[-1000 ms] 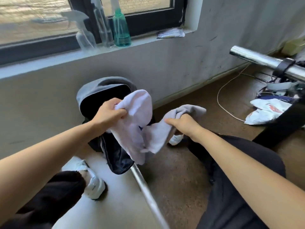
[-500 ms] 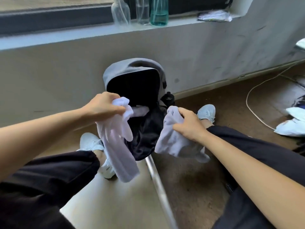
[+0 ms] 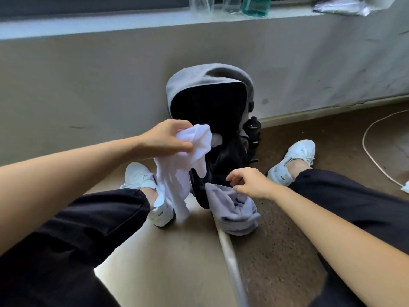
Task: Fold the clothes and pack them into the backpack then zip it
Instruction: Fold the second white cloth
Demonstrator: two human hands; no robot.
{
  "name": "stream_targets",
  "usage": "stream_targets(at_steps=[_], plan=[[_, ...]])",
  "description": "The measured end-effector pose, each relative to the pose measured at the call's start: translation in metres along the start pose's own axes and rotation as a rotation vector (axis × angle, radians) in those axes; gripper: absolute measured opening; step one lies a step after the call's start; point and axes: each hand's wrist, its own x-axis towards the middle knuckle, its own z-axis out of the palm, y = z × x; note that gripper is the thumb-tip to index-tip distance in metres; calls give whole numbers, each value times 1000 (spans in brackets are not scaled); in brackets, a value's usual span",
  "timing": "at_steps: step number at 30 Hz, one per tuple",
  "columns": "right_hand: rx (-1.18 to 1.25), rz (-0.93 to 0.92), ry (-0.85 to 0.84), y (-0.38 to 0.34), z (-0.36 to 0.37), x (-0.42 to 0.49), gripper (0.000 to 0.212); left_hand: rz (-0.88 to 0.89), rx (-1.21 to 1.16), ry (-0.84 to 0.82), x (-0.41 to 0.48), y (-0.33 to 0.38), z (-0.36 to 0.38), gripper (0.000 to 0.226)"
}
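Right, the backpack [image 3: 199, 80] stands upright at centre frame, backed against the wall [image 3: 88, 85], mouth gaping, black lining facing us. Room in front of it is tight. It is hemmed between the left sneaker [image 3: 137, 173] and the right sneaker [image 3: 296, 156], and dark trouser legs [image 3: 66, 240] fill both lower corners. A pale metal strip [image 3: 230, 258] runs from the bag's foot to the bottom edge, with smooth pale floor on its left and brown carpet on its right. There's freer carpet out right, up to a white cable [image 3: 371, 156] curving in near the frame's edge.

Writing: small dark lettering on both sneaker heels, too small to read.

Now the left hand [image 3: 166, 138], centre left, is clenched round a bunch of the white garment [image 3: 177, 187], which dangles beside the bag's left edge. The right hand [image 3: 252, 182], just right of centre, has its fingers loosely curled and nothing pinched. It hovers at the top of the grey garment [image 3: 232, 211], heaped on the floor across the strip. Whether fingertips touch it, I can't tell. A black bottle [image 3: 254, 129] sits at the bag's right side.
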Motion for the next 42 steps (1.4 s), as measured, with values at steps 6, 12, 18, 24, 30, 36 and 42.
stream_targets(at_steps=[6, 12, 18, 24, 30, 36, 42], plan=[[501, -191, 156, -49, -22, -5, 78, 131, -26, -246, -3, 11, 8, 22], [558, -231, 331, -72, -32, -19, 30, 229, 213, -167, -3, 15, 15, 34], [639, -237, 412, -67, -50, -35, 34, 154, 526, 98, -2, 12, 21, 34], [860, -225, 507, -63, -70, -47, 24, 54, 521, 189, 9, 12, 24, 25], [875, -141, 626, -40, -87, -51, 23, 38, 312, 184, 14, -9, 19, 18], [607, -47, 457, -25, -92, -56, 27, -135, -232, 277, 22, 6, 16, 30], [453, -1, 168, -28, -92, -59, 53, -142, -379, 385, 26, 23, -7, 13]])
